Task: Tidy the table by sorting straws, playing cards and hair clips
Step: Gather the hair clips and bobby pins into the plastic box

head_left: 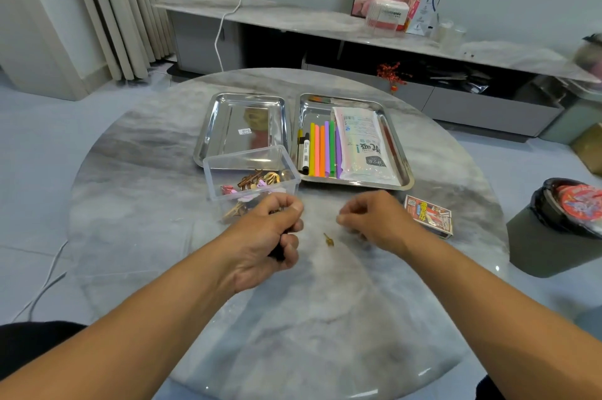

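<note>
1. Gold hair clip (328, 239): loose on table (136, 171), between both hands, toward the near edge.
2. Left hand (270, 236): curled round dark clips.
3. Right hand (368, 217): fingers curled, holding nothing visible.
4. Step: clip sorting; next, probably drop the clips into the clear box (250, 171).

The left hand (272, 232) curls round something dark, mostly hidden by its fingers. The right hand (369, 220) has its fingertips tucked under, so any hold is unclear. At the right edge, a bin (553, 230) is cut off.
</note>
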`<state>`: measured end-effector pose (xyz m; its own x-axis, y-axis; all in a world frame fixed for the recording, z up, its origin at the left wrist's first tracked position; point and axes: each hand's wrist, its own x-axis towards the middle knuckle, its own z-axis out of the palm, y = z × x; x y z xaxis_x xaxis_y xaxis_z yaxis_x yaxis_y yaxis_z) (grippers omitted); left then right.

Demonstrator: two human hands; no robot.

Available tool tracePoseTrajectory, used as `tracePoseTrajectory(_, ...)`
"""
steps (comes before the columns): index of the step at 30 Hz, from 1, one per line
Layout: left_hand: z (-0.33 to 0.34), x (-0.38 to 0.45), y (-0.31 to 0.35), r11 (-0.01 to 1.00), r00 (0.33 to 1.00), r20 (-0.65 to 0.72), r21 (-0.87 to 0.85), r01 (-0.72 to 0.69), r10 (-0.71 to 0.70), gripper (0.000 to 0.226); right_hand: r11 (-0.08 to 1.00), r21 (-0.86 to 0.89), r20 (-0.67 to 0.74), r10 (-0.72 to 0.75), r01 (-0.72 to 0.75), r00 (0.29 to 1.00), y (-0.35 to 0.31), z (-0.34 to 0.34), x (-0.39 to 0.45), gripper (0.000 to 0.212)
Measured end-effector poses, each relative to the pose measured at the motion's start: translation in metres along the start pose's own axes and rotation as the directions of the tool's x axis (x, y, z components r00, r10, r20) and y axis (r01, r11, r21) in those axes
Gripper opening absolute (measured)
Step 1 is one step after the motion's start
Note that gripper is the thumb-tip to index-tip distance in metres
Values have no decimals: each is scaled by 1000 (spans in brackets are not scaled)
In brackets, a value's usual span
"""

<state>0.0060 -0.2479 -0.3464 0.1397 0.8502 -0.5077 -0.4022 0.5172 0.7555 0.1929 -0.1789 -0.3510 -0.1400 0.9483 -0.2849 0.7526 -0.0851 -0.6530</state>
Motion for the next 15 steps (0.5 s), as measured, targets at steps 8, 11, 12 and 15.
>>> tracePoseTrajectory(8,-1,6,-6,996,1000,16,84,-4,3,28,964,-266,112,12,18,994,-4,30,-1,6)
tracePoseTrajectory(11,-3,10,-16,979,999,-30,203,-5,12,26,965,-257,126,-15,47,992,-10,32,-8,10)
tracePoseTrajectory(12,-4,11,-18,973,999,-42,233,-5,15,27,991,-129,105,-33,47,994,-15,32,-11,10)
tracePoseTrajectory(15,-3,13,-20,964,998,-59,264,-13,30,26,935,353,109,-12,-27,994,-31,28,-21,11)
